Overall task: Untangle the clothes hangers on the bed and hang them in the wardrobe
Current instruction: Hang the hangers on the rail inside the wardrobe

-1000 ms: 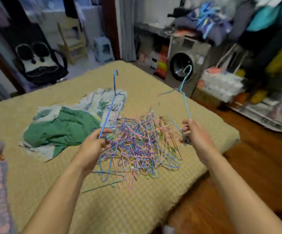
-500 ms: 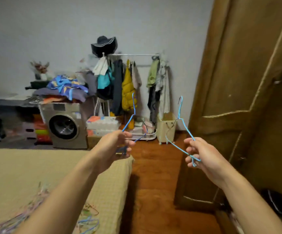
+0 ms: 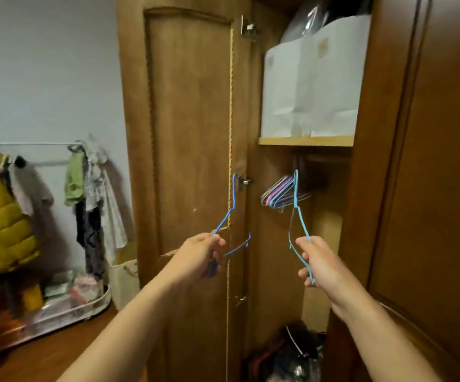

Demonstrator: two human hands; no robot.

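The left hand (image 3: 199, 253) pinches a blue wire hanger (image 3: 230, 213) and the right hand (image 3: 321, 261) grips a light-blue wire hanger (image 3: 297, 213), both upright before the open wardrobe (image 3: 190, 119).

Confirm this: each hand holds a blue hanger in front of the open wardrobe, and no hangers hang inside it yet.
Not quite. The head view shows a bunch of hangers already hanging inside the wardrobe, under the shelf. The rest stands: the left hand and right hand each hold a blue hanger.

White paper bags (image 3: 310, 86) are set on the wardrobe shelf (image 3: 306, 141); below that shelf, coloured hangers (image 3: 278, 194) are hung.
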